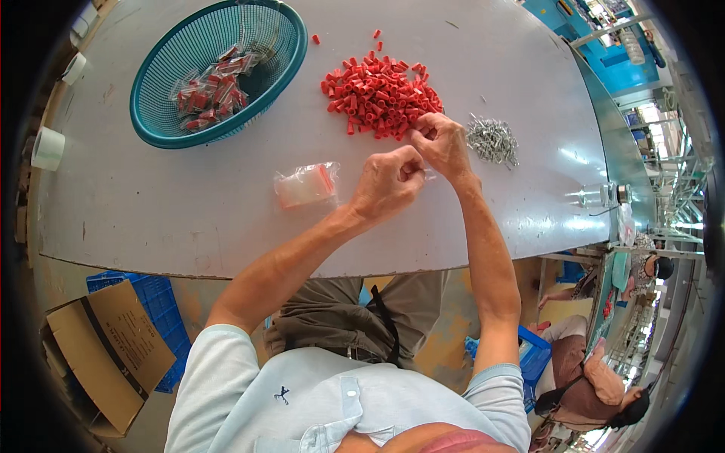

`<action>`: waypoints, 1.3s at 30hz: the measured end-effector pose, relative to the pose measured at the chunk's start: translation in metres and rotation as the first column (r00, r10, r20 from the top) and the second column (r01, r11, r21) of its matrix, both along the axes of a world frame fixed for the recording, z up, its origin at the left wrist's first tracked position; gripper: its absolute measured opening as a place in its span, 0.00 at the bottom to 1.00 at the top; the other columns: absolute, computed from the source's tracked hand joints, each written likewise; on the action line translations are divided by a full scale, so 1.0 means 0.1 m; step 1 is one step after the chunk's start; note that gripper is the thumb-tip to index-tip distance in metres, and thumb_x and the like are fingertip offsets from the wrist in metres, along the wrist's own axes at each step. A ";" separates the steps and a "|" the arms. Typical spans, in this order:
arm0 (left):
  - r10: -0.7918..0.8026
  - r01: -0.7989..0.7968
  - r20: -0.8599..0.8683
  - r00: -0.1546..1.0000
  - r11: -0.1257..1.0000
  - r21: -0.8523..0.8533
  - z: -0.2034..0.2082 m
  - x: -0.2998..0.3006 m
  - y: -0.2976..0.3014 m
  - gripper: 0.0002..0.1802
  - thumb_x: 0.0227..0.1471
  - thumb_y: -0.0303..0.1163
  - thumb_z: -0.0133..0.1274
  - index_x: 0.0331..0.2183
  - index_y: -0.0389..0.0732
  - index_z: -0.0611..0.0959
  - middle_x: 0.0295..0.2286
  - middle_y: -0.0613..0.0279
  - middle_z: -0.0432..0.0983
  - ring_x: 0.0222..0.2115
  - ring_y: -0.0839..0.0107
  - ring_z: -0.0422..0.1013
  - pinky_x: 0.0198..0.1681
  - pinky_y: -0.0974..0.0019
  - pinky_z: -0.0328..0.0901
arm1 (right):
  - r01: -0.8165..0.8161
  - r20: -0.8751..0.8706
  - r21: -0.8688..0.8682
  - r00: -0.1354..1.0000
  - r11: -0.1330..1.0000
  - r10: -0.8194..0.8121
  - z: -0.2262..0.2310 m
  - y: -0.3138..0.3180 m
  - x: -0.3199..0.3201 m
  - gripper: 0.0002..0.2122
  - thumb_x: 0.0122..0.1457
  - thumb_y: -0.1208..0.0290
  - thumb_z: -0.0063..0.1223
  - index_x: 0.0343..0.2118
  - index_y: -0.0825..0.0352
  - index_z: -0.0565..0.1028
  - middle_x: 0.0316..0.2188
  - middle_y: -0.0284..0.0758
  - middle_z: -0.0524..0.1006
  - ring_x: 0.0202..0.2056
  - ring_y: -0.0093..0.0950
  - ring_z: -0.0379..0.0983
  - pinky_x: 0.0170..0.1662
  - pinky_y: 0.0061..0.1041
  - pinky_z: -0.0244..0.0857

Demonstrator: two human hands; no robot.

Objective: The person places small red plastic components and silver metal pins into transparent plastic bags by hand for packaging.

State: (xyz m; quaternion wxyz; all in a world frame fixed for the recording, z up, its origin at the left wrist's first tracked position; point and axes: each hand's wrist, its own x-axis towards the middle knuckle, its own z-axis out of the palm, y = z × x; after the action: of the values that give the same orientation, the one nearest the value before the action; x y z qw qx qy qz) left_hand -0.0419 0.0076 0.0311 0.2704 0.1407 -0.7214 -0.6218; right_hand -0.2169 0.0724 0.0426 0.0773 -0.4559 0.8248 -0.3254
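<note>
My left hand (389,181) is closed in a pinch above the table, and a bit of a small clear plastic bag (430,174) shows by its fingertips. My right hand (444,146) is pinched at the near right edge of a heap of red plastic caps (381,94); what its fingers hold, if anything, is hidden. Just right of that hand lies a pile of small silver metal pieces (492,140), too small to name. Left of my left hand sits a pack of clear bags with red edges (306,186).
A teal mesh basket (140,113) holding filled bags of red pieces (215,94) stands at the far left. Tape rolls (47,148) line the left edge. A clear bottle (600,195) lies at the right. Below are a cardboard box (109,347) and a blue crate (162,309); a person sits lower right.
</note>
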 end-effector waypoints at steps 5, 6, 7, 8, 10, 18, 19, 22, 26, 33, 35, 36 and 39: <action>0.087 -0.088 0.077 0.993 0.996 0.014 0.03 -0.01 -0.07 0.04 0.54 0.24 0.62 0.33 0.33 0.85 0.25 0.59 0.83 0.27 0.78 0.77 0.33 0.69 0.73 | 0.141 0.295 -0.119 0.950 0.983 -0.101 0.21 0.29 0.09 0.05 0.56 0.76 0.65 0.34 0.70 0.82 0.27 0.35 0.84 0.30 0.21 0.82 0.35 0.24 0.77; 0.083 -0.085 0.079 0.993 0.996 0.017 0.02 -0.03 -0.07 0.04 0.54 0.24 0.62 0.33 0.33 0.85 0.25 0.59 0.83 0.27 0.78 0.77 0.33 0.69 0.73 | 0.185 0.424 -0.183 0.901 0.966 -0.092 0.30 0.38 0.15 0.05 0.58 0.76 0.65 0.34 0.71 0.82 0.27 0.35 0.84 0.30 0.21 0.81 0.35 0.22 0.77; 0.099 -0.099 0.079 0.992 0.995 -0.001 0.01 -0.02 -0.09 0.04 0.54 0.24 0.62 0.33 0.33 0.85 0.26 0.59 0.83 0.27 0.78 0.78 0.33 0.69 0.73 | 0.194 0.473 -0.254 0.879 0.947 -0.054 0.36 0.48 0.28 0.05 0.60 0.77 0.65 0.35 0.72 0.80 0.28 0.34 0.83 0.29 0.20 0.81 0.34 0.21 0.77; 0.115 -0.114 0.079 0.990 0.993 -0.020 0.00 0.00 -0.11 0.04 0.54 0.24 0.62 0.33 0.33 0.85 0.26 0.59 0.84 0.27 0.78 0.78 0.33 0.69 0.74 | 0.189 0.477 -0.253 0.877 0.949 -0.048 0.38 0.56 0.39 0.05 0.60 0.77 0.65 0.35 0.72 0.80 0.28 0.34 0.83 0.29 0.20 0.81 0.34 0.21 0.77; 0.105 -0.105 0.077 0.991 0.994 -0.011 0.04 -0.01 -0.08 0.04 0.54 0.24 0.62 0.33 0.33 0.85 0.26 0.59 0.84 0.27 0.78 0.78 0.33 0.69 0.74 | 0.232 0.608 -0.308 0.794 0.923 0.003 0.43 0.78 0.56 0.07 0.60 0.77 0.67 0.37 0.72 0.79 0.29 0.35 0.83 0.29 0.21 0.81 0.34 0.22 0.79; 0.049 -0.056 -0.077 0.996 0.995 -0.079 -0.04 -0.03 0.09 0.03 0.54 0.21 0.59 0.32 0.32 0.84 0.25 0.55 0.83 0.24 0.73 0.78 0.31 0.67 0.74 | 0.274 0.651 -0.256 0.758 0.927 -0.045 0.27 0.81 0.71 0.09 0.60 0.74 0.69 0.39 0.72 0.79 0.30 0.36 0.83 0.28 0.20 0.80 0.33 0.21 0.79; 0.021 -0.022 -0.083 0.996 1.000 -0.010 -0.06 -0.04 0.09 0.03 0.54 0.21 0.59 0.33 0.32 0.84 0.25 0.56 0.83 0.24 0.74 0.78 0.31 0.67 0.73 | 0.276 0.651 -0.257 0.758 0.926 -0.045 0.25 0.83 0.69 0.09 0.60 0.74 0.69 0.39 0.72 0.79 0.30 0.36 0.83 0.28 0.20 0.80 0.33 0.21 0.79; -0.020 0.031 -0.079 0.997 0.991 0.129 -0.10 -0.04 0.09 0.03 0.54 0.21 0.60 0.33 0.32 0.84 0.25 0.58 0.82 0.25 0.77 0.77 0.30 0.68 0.73 | 0.270 0.775 -0.258 0.631 0.928 0.032 0.25 0.87 0.66 0.10 0.62 0.73 0.68 0.41 0.72 0.79 0.32 0.37 0.83 0.28 0.21 0.80 0.33 0.21 0.80; -0.093 0.094 -0.012 0.996 0.990 0.104 -0.07 -0.03 0.09 0.04 0.57 0.19 0.58 0.36 0.32 0.84 0.30 0.61 0.84 0.30 0.78 0.79 0.32 0.71 0.74 | 0.302 0.782 -0.265 0.623 0.916 0.021 0.25 0.92 0.74 0.08 0.63 0.72 0.66 0.40 0.70 0.80 0.31 0.37 0.83 0.28 0.22 0.80 0.34 0.22 0.80; -0.055 -0.030 -0.212 0.976 0.925 -0.379 -0.07 0.03 0.16 0.04 0.56 0.19 0.60 0.35 0.32 0.85 0.27 0.60 0.84 0.28 0.79 0.78 0.31 0.70 0.74 | 0.273 -0.035 -0.202 0.958 0.941 -0.285 0.15 0.87 0.96 0.04 0.63 0.76 0.62 0.37 0.71 0.82 0.28 0.35 0.83 0.27 0.21 0.80 0.32 0.23 0.76; -0.012 -0.008 -0.092 0.996 0.977 -0.214 -0.07 0.02 0.14 0.04 0.56 0.20 0.60 0.35 0.31 0.85 0.26 0.61 0.83 0.27 0.79 0.78 0.31 0.71 0.74 | 0.249 0.015 -0.258 0.967 0.934 -0.254 0.19 0.89 1.00 0.03 0.62 0.76 0.63 0.37 0.70 0.83 0.28 0.34 0.83 0.27 0.22 0.81 0.32 0.24 0.75; -0.014 -0.006 -0.091 0.996 0.976 -0.216 -0.06 0.01 0.11 0.04 0.56 0.20 0.60 0.35 0.31 0.85 0.26 0.61 0.83 0.27 0.79 0.78 0.31 0.71 0.74 | 0.222 0.061 -0.314 0.975 0.923 -0.214 0.21 0.89 1.02 0.03 0.62 0.77 0.63 0.37 0.69 0.83 0.27 0.34 0.83 0.27 0.22 0.81 0.32 0.24 0.75; -0.144 0.129 0.032 0.989 0.948 0.291 0.04 0.02 0.02 0.08 0.55 0.26 0.60 0.34 0.30 0.85 0.25 0.61 0.83 0.24 0.79 0.77 0.27 0.71 0.73 | 0.294 0.248 -0.370 0.946 0.881 -0.211 0.20 1.06 0.90 0.04 0.61 0.76 0.65 0.38 0.68 0.84 0.29 0.35 0.83 0.29 0.23 0.81 0.34 0.24 0.75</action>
State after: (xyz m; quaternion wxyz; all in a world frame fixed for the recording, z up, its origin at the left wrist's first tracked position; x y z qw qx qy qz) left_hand -0.0402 0.0096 0.0354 0.1841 0.1447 -0.6382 -0.7334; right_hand -0.1267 0.1780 0.0625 0.0214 -0.3150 0.7808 -0.5392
